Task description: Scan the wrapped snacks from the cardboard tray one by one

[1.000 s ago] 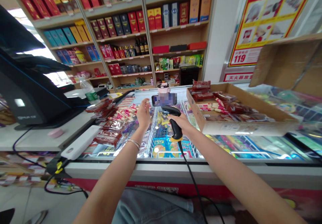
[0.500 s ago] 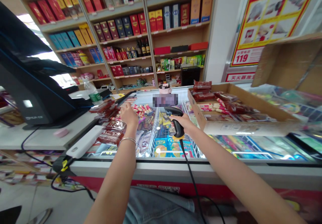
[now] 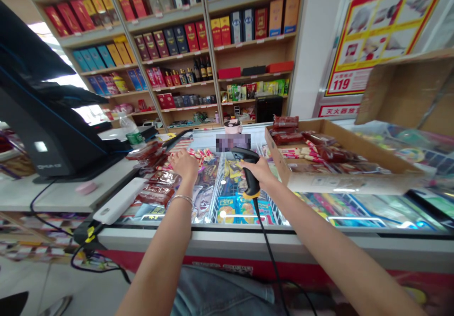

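My right hand (image 3: 260, 171) is wrapped round the grip of a black and yellow barcode scanner (image 3: 251, 179), held above the glass of a display freezer. Its cable hangs down past the front edge. Over a pile of small red-and-white wrapped sticks (image 3: 204, 155) is my left hand (image 3: 185, 164), its fingers curled downward. Whatever those fingers hold is hidden. Brown-red vacuum packs (image 3: 156, 193) lie on the glass just left of and below that hand. A bracelet circles my left wrist.
An open cardboard box (image 3: 340, 181) of similar packs stands at right on the freezer (image 3: 213, 235). At left are a black checkout terminal (image 3: 46, 131), a water bottle (image 3: 133, 131) and a long white object (image 3: 120, 200). Shelves (image 3: 170, 56) of boxed goods stand behind.
My left hand has shifted slightly right and down, its fingers staying curled over the wrapped sticks. The scanner's head has tipped up a little in my right hand.
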`<state>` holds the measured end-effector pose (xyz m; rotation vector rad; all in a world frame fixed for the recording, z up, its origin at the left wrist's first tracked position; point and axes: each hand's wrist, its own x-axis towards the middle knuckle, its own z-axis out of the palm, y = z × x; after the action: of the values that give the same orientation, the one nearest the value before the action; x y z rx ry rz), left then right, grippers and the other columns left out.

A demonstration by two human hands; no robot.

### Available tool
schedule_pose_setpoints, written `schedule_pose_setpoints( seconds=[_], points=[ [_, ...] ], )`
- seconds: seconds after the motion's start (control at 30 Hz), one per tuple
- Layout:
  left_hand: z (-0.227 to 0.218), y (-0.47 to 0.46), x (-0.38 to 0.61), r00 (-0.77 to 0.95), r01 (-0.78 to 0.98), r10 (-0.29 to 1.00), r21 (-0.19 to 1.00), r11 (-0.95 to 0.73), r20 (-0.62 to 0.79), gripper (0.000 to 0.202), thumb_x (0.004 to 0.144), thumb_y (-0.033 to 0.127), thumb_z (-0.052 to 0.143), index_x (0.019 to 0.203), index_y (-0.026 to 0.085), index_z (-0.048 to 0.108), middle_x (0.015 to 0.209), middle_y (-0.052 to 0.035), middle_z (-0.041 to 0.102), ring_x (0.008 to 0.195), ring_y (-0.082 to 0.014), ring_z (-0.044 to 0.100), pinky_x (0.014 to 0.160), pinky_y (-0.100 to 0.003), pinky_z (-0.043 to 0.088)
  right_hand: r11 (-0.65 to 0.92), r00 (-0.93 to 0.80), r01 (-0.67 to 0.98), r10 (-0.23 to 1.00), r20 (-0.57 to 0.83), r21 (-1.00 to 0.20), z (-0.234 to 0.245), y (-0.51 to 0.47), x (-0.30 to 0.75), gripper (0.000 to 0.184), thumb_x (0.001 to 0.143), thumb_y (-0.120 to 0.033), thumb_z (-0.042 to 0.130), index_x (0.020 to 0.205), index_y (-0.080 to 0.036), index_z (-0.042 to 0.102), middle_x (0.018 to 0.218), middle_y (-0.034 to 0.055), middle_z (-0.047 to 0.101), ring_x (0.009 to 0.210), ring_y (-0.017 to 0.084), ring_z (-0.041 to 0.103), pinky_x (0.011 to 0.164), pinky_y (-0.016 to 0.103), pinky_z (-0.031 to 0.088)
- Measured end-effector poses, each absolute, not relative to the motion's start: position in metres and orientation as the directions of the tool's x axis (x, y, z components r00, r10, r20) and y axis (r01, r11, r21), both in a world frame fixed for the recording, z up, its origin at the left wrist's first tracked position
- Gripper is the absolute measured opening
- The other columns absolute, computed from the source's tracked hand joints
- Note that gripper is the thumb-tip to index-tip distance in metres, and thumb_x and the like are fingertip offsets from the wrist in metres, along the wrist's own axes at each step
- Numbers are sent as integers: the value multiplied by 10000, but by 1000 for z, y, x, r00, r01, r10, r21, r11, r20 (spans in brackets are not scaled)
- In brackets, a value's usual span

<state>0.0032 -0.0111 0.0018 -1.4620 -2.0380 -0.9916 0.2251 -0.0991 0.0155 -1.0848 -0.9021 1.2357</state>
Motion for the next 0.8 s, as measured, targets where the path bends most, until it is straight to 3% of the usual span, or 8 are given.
schedule_pose_setpoints(
  seconds=[0.2,0.3,0.4,0.5,0.6,0.67,0.8],
  points=[
    [9,-22,24,-202,966,624,257,2,755,370,790,162,399,1120,119,561,1125,-166,612,1158,-304,484,1063,-496,241,244,227,-170,953,203,-955,89,-139,288,290,667,-130,707,909,-139,548,623,9,589,471,104,563,441,205,489],
    [14,-37,54,59,965,603,110,-240,795,422,800,126,385,1198,137,523,1228,-136,563,1234,-276,419,1113,-485,161,230,388,-51,901,193,-972,111,-154,356,245,687,-125,696,892,-109,563,597,32,580,478,115,570,465,228,489],
    [21,-54,101,413,833,502,-92,-546,760,431,808,102,383,1212,170,517,1274,-99,536,1256,-245,394,1133,-457,142,214,578,68,787,214,-974,113,-163,427,205,689,-102,693,852,-81,570,600,60,587,480,124,583,506,255,482],
    [33,-60,161,612,673,445,-134,-728,654,395,812,96,385,1168,174,538,1166,-101,589,1142,-226,490,1055,-405,300,128,684,90,713,155,-988,102,-170,484,169,713,-108,689,822,-74,566,624,84,594,503,125,600,548,268,472],
    [46,-52,218,659,658,532,-64,-750,532,350,841,114,361,1134,147,550,1063,-110,630,1008,-211,574,914,-345,414,64,713,34,698,70,-997,85,-176,516,100,762,-107,653,809,-76,571,609,82,583,502,104,588,572,259,466],
    [53,-40,249,683,684,605,-67,-726,409,331,859,137,362,1117,139,569,1073,-119,641,989,-209,598,878,-330,428,41,713,8,701,35,-999,75,-178,527,91,765,-106,654,805,-81,577,607,79,579,497,98,580,542,232,447],
    [58,-19,289,706,705,701,-196,-681,101,293,836,161,442,1046,137,645,1083,-139,662,1018,-230,611,910,-357,409,52,695,-21,718,23,-998,61,-178,539,97,771,-125,657,806,-82,577,651,94,590,498,92,573,499,202,413]
  ],
)
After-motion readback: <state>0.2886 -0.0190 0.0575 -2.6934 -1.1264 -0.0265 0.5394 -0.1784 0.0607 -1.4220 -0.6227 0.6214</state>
